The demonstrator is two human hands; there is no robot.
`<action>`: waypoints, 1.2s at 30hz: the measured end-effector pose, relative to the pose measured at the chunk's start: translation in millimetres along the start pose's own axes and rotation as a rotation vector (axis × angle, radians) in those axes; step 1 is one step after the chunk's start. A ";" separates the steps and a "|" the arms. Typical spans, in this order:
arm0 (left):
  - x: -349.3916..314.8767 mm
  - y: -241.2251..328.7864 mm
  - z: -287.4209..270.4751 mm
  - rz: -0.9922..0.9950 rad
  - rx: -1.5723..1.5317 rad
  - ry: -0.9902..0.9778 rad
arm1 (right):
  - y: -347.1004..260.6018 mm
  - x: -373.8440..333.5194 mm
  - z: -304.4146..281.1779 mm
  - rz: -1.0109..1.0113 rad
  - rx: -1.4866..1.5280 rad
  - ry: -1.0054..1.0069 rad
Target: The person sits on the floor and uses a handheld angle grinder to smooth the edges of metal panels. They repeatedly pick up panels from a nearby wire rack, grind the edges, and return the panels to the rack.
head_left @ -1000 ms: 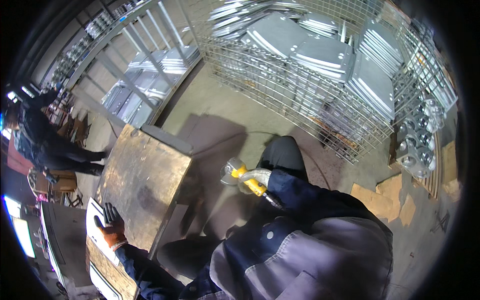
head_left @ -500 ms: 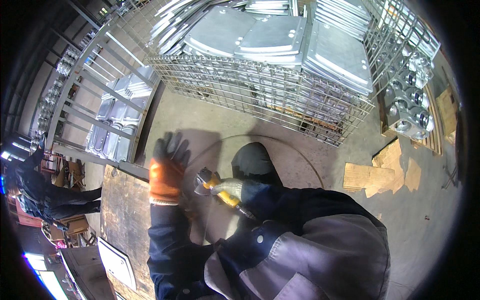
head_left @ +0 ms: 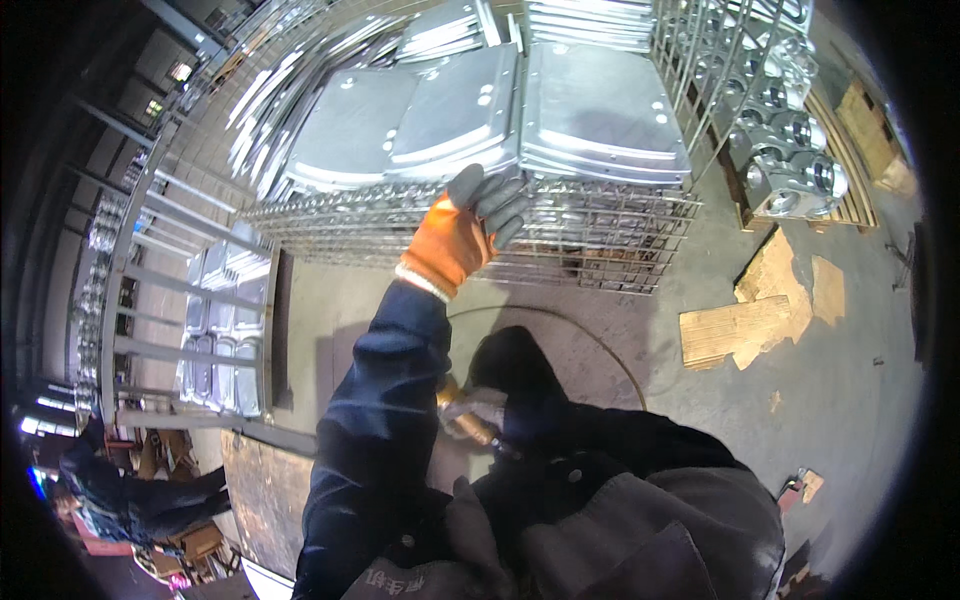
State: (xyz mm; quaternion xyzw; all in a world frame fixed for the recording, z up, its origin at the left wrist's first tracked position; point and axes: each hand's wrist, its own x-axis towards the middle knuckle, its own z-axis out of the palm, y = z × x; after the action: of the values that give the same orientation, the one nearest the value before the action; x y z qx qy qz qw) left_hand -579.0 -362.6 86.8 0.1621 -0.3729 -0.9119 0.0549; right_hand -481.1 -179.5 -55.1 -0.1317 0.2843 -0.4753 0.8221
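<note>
My left hand (head_left: 452,238), in an orange glove with grey fingers, reaches forward over the near edge of a wire mesh basket (head_left: 600,225). Its fingers are apart and hold nothing. Just beyond them lie stacks of flat grey metal plates (head_left: 455,110) with curved edges and small holes. Close to my body, my right hand (head_left: 482,402), in a pale glove, is closed round a yellow handheld grinder (head_left: 474,428). My left sleeve hides the grinder's head.
A wooden-topped bench (head_left: 265,490) stands at the lower left, near a person (head_left: 130,500) in dark clothes. Behind a metal rail, more plates (head_left: 225,320) are stacked. Torn cardboard (head_left: 735,330) lies on the floor at right, below a pallet of shiny metal castings (head_left: 790,175). A thin hose (head_left: 600,345) curves across the floor.
My left hand has moved forward and right, from above the floor to the basket's edge. The basket appears closer. The grinder stays in my right hand, now partly covered by my left arm.
</note>
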 end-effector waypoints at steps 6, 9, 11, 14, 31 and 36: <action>89.4 10.5 5.5 -0.225 0.469 0.156 | -11.1 7.3 3.8 0.038 0.003 -0.031; 121.5 16.3 19.1 -0.326 0.612 0.202 | -13.1 7.9 -0.5 0.035 0.007 -0.030; 133.6 22.0 24.6 -0.432 0.704 0.217 | -15.2 4.7 -3.8 0.030 0.022 -0.028; 136.4 27.4 23.9 -0.439 0.837 0.205 | -21.6 2.5 -7.8 0.027 0.032 -0.021; 175.1 -13.9 49.8 0.082 -0.648 -0.032 | -28.6 -3.2 -17.3 0.023 0.023 0.065; 170.3 -19.5 59.2 0.964 1.118 0.242 | -37.0 -10.7 -31.4 0.008 0.054 0.057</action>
State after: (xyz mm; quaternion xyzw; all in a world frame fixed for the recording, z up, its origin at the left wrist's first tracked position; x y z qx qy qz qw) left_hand -758.8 -347.1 69.4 0.0835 -0.8018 -0.4372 0.3987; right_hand -530.0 -187.7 -58.6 -0.0948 0.2954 -0.4829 0.8188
